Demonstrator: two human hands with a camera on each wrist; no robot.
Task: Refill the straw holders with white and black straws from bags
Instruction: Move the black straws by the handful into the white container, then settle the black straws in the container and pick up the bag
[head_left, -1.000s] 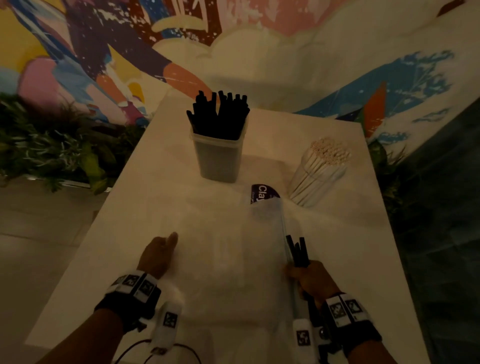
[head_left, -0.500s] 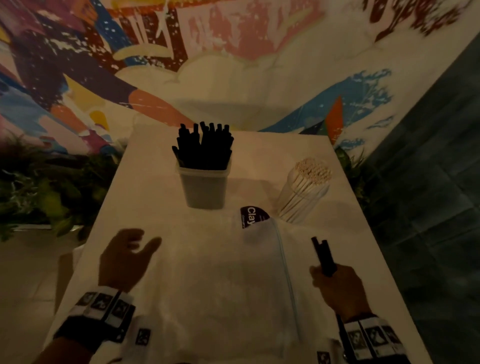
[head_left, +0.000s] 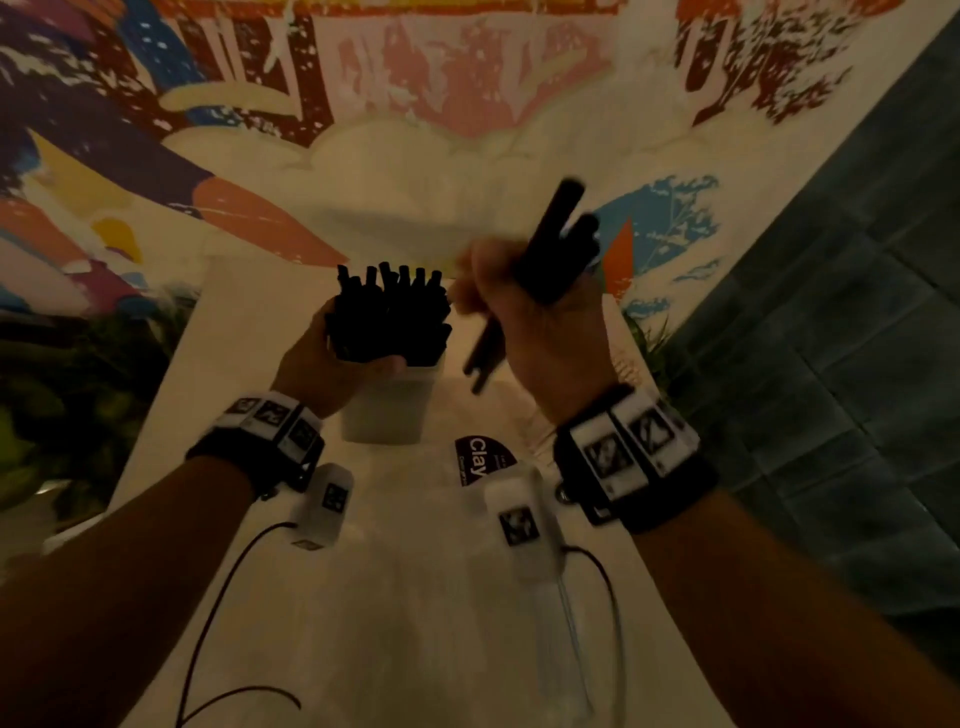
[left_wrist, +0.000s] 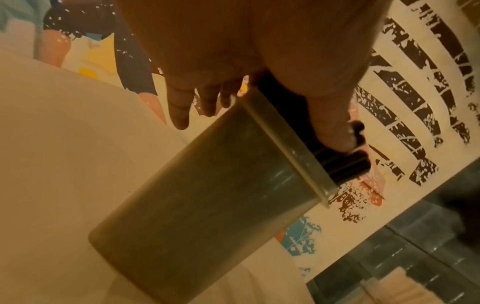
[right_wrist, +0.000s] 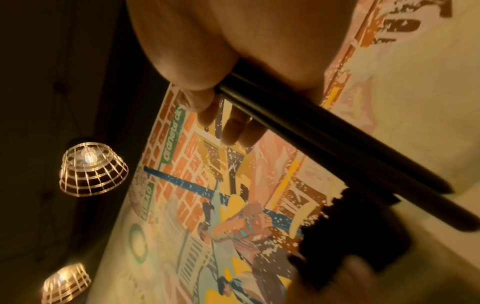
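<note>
Right hand (head_left: 550, 332) clamps black plastic straws (head_left: 556, 244), lower ends slanting left toward the translucent plastic holder (head_left: 387, 410); left hand (head_left: 317, 364), fingers curled, grips its standing straws (head_left: 389, 312).

1. The bare left arm (head_left: 119, 582) and right arm (head_left: 769, 613) reach forward from the lower corners and angle in toward each other.
2. The left hand (head_left: 322, 364) cups a bundle (head_left: 389, 312) from its left side.
3. The left thumb (left_wrist: 330, 115) presses on the bundle's near side. The left fingers (left_wrist: 179, 109) reach round the far side, nearly straight.
4. The right hand (head_left: 545, 338) is higher than the left and just beside it. Its back faces the head camera and it is blurred.
5. The right fingers (right_wrist: 233, 127) curl round a few straws (head_left: 556, 244) near mid-length. The straws' ends stick out above and below the fist.
</note>
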